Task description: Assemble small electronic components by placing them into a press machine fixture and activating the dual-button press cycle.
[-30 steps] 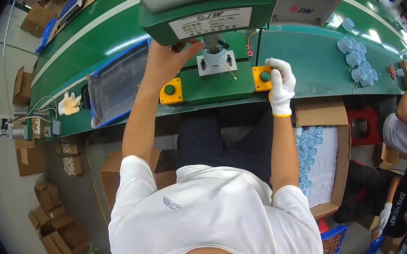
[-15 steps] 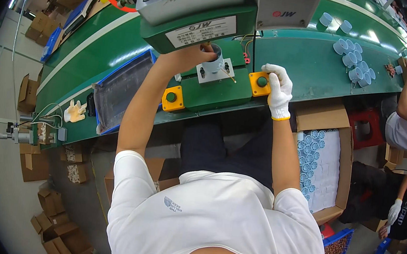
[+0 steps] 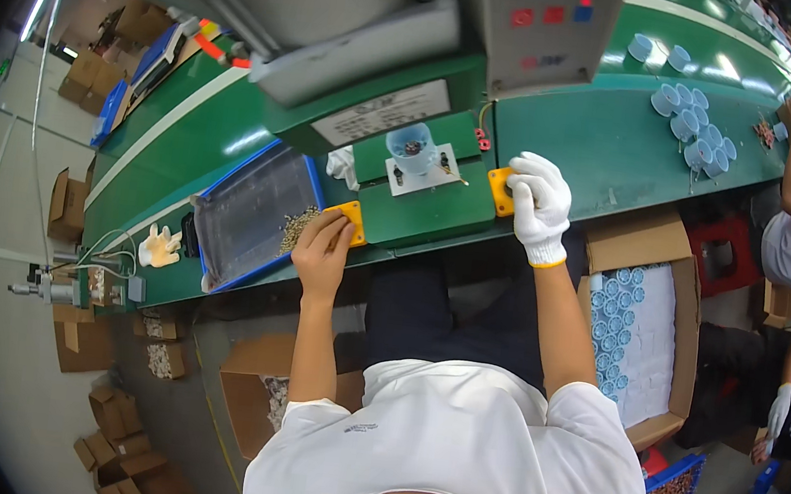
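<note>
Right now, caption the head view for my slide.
Bare left hand and gloved right hand at yellow button boxes, blue cup on metal plate.

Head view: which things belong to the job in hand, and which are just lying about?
In the job, apparently:
press
light-blue cup on the metal plate
left yellow box, at the left hand
right yellow box, at the right hand

Lying about, apparently:
cream glove
crumpled white item
cardboard boxes, lower left
</note>
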Tool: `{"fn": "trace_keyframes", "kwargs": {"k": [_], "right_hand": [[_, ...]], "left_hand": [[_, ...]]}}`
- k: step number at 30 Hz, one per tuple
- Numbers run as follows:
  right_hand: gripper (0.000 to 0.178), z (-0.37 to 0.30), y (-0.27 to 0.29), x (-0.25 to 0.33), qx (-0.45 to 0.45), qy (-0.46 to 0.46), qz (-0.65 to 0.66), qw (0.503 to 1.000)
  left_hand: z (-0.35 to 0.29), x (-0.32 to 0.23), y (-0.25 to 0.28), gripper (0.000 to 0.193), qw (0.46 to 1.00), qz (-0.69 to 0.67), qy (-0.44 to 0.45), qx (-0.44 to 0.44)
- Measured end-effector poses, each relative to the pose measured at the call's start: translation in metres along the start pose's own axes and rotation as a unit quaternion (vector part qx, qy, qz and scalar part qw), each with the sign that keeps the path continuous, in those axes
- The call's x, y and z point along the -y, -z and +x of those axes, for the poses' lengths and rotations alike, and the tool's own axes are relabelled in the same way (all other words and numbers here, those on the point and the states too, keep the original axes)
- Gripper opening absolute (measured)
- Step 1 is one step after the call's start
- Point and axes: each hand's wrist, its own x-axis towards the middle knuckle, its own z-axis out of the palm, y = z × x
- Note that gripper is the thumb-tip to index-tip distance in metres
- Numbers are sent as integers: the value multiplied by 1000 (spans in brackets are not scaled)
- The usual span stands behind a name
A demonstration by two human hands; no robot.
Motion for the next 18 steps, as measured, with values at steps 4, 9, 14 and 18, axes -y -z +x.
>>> {"fn": "trace_keyframes", "kwargs": {"k": [4, 9, 14, 18], "right_hand": [[12, 5, -1, 5, 27, 35, -74, 996], [19, -10, 4, -13, -1, -149, 237, 960], [40, -9, 4, -10, 35, -282, 269, 920], [31, -16, 2, -11, -6, -277, 256, 926]], "left_hand": [[16, 9, 2, 18, 993, 46, -97, 40], [27, 32, 26, 17, 989, -51, 4, 142], [38, 109, 42, 39, 978, 96, 68, 170], [45, 107, 32, 36, 961, 101, 67, 248]]}}
